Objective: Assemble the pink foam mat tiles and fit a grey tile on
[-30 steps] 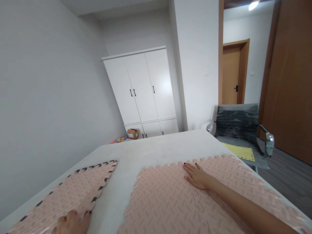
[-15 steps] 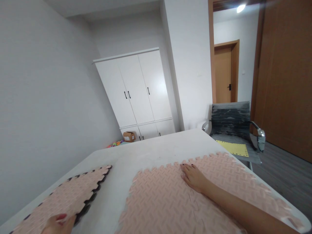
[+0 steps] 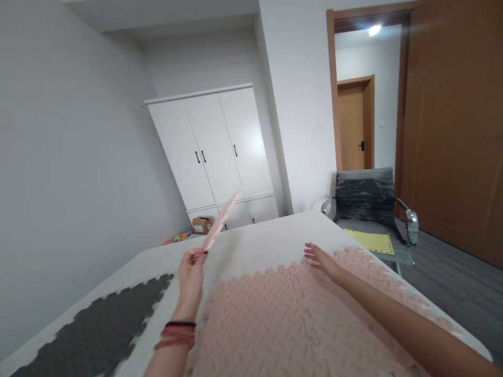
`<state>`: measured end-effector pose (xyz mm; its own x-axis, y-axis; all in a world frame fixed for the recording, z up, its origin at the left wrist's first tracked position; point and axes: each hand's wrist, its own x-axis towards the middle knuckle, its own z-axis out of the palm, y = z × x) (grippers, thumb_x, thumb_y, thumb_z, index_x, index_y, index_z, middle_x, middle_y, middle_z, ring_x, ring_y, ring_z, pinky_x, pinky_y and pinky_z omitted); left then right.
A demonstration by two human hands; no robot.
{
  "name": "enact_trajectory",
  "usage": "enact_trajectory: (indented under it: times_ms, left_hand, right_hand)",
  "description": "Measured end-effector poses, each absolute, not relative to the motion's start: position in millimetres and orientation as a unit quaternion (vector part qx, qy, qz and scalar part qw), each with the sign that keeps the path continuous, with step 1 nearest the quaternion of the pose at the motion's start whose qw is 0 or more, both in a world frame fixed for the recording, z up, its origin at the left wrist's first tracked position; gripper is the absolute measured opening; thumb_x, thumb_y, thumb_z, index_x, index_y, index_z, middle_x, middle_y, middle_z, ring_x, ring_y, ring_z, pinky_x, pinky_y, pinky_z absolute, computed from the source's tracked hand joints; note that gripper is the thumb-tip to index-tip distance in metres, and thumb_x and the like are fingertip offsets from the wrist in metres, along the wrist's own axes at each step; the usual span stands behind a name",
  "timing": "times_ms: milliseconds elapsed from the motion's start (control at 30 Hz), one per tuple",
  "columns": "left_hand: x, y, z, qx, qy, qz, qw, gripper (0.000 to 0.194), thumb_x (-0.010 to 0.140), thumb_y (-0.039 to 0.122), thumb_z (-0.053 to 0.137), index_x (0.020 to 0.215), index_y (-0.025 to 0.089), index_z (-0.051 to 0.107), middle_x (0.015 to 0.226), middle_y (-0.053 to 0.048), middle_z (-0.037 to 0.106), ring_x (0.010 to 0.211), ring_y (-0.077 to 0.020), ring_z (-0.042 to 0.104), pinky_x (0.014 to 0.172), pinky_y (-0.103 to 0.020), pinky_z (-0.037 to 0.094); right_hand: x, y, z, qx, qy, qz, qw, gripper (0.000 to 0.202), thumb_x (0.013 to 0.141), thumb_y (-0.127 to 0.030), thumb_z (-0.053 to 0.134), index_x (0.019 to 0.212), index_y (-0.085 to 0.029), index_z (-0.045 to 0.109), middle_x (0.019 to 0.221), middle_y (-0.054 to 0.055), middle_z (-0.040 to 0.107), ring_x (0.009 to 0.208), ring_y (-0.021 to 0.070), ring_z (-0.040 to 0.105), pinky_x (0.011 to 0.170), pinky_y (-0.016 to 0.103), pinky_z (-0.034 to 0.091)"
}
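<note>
- Head view: left hand (image 3: 191,272) is raised above the surface (image 3: 255,243), fingers pinched on the lower edge of a pink foam tile (image 3: 222,219). The tile stands edge-on to the camera, tilted up and away, so it reads as a thin strip; its face pattern cannot be seen.
- Right hand (image 3: 320,260) is open, fingers spread and holding nothing, hovering just above the far edge of the joined pink mats (image 3: 275,319). Whether the fingertips touch the mat cannot be told.
- Joined pink mats lie flat on the surface, seam running between two pieces; the interlocking teeth on the far edge are exposed, judged to be the side left free for a further piece.
- Grey mat (image 3: 98,330) lies flat to the left, apart from the pink mats, with bare surface between.
- Near edges of both mats are cut off by the frame.
- Beyond the surface: a white wardrobe (image 3: 212,149), a grey chair (image 3: 367,201) bearing a yellow sheet (image 3: 371,242), and a small cardboard box (image 3: 201,224) on the floor. Colourful items beside the box are too small to identify.
</note>
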<state>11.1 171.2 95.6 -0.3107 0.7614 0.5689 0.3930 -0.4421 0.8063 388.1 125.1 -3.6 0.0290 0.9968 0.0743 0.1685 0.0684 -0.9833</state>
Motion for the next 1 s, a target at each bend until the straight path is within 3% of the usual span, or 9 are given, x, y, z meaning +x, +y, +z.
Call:
enact_trajectory:
  times_ms: [100, 200, 267, 400, 500, 633, 800, 900, 1000]
  left_hand:
    - [89.3, 188.9, 70.3, 0.668, 0.443, 0.553, 0.226, 0.013, 0.073, 0.031, 0.049, 0.080, 0.020, 0.049, 0.076, 0.002, 0.053, 0.075, -0.0135, 0.051, 0.072, -0.026, 0.040]
    - [150.0, 190.5, 43.8, 0.749, 0.393, 0.458, 0.274, 0.005, 0.070, 0.022, 0.049, 0.073, 0.018, 0.051, 0.071, 0.001, 0.056, 0.072, -0.0138, 0.053, 0.068, -0.026, 0.041]
    - [176.3, 188.2, 29.7, 0.786, 0.370, 0.410, 0.277, 0.008, 0.068, 0.014, 0.047, 0.071, 0.018, 0.052, 0.071, 0.000, 0.058, 0.071, -0.0137, 0.054, 0.067, -0.025, 0.040]
    - [200.5, 193.2, 10.5, 0.831, 0.357, 0.351, 0.244, 0.018, 0.062, 0.005, 0.042, 0.069, 0.018, 0.053, 0.073, -0.001, 0.059, 0.075, -0.0135, 0.053, 0.069, -0.025, 0.039]
    - [209.7, 204.2, 1.6, 0.841, 0.384, 0.324, 0.201, 0.020, 0.062, 0.003, 0.040, 0.070, 0.018, 0.051, 0.076, -0.001, 0.059, 0.076, -0.0132, 0.053, 0.069, -0.024, 0.038]
    - [223.9, 212.8, -7.5, 0.849, 0.435, 0.273, 0.123, 0.027, 0.063, 0.003, 0.042, 0.080, 0.019, 0.053, 0.081, -0.001, 0.059, 0.078, -0.0142, 0.052, 0.068, -0.024, 0.036]
    - [235.7, 203.1, -13.3, 0.859, 0.465, 0.215, 0.019, 0.027, 0.072, 0.006, 0.039, 0.089, 0.019, 0.055, 0.096, -0.007, 0.059, 0.089, -0.0205, 0.052, 0.078, -0.033, 0.035]
    - [238.9, 188.5, -13.7, 0.868, 0.456, 0.194, -0.027, 0.029, 0.077, 0.008, 0.035, 0.094, 0.017, 0.056, 0.101, -0.011, 0.058, 0.098, -0.0245, 0.051, 0.089, -0.041, 0.032]
    - [242.8, 170.7, -14.7, 0.889, 0.423, 0.169, -0.046, 0.033, 0.079, 0.009, 0.034, 0.101, 0.018, 0.056, 0.100, -0.008, 0.060, 0.100, -0.0226, 0.051, 0.096, -0.041, 0.029]
  right_hand:
    - [444.1, 135.6, 15.0, -0.502, -0.441, 0.477, 0.571, 0.066, 0.088, -0.060, 0.006, 0.137, -0.018, 0.019, 0.140, 0.019, 0.035, 0.120, 0.0212, 0.047, 0.093, 0.042, 0.044]
    - [501.3, 133.0, 22.6, -0.456, -0.280, 0.512, 0.673, 0.063, 0.089, -0.058, 0.009, 0.137, -0.019, 0.015, 0.134, 0.020, 0.043, 0.107, 0.0220, 0.057, 0.085, 0.043, 0.049]
    - [530.0, 126.3, 18.5, -0.492, -0.238, 0.487, 0.682, 0.058, 0.090, -0.056, 0.012, 0.137, -0.022, 0.017, 0.128, 0.018, 0.049, 0.096, 0.0225, 0.062, 0.078, 0.044, 0.052]
    - [554.5, 118.0, -2.5, -0.565, -0.246, 0.454, 0.644, 0.047, 0.087, -0.047, 0.037, 0.125, -0.020, 0.037, 0.112, 0.017, 0.058, 0.075, 0.0212, 0.065, 0.068, 0.042, 0.055]
    - [555.3, 127.3, -17.5, -0.595, -0.296, 0.412, 0.623, 0.031, 0.081, -0.032, 0.049, 0.109, -0.019, 0.049, 0.103, 0.010, 0.063, 0.078, 0.0170, 0.065, 0.071, 0.032, 0.055]
    - [557.6, 152.6, -31.1, -0.665, -0.377, 0.311, 0.565, 0.027, 0.080, -0.029, 0.047, 0.103, -0.016, 0.056, 0.108, 0.010, 0.062, 0.092, 0.0202, 0.061, 0.082, 0.034, 0.051]
    - [558.2, 166.8, -51.6, -0.728, -0.495, 0.152, 0.448, 0.032, 0.080, -0.026, 0.047, 0.108, -0.014, 0.058, 0.119, 0.011, 0.056, 0.112, 0.0231, 0.050, 0.103, 0.035, 0.032]
    - [551.6, 162.9, -63.1, -0.754, -0.529, 0.079, 0.382, 0.036, 0.086, -0.031, 0.041, 0.115, -0.015, 0.054, 0.126, 0.013, 0.050, 0.114, 0.0241, 0.048, 0.103, 0.038, 0.030]
    - [545.3, 159.8, -68.1, -0.785, -0.525, 0.021, 0.327, 0.039, 0.089, -0.033, 0.035, 0.120, -0.016, 0.050, 0.132, 0.016, 0.043, 0.119, 0.0283, 0.043, 0.101, 0.045, 0.031]
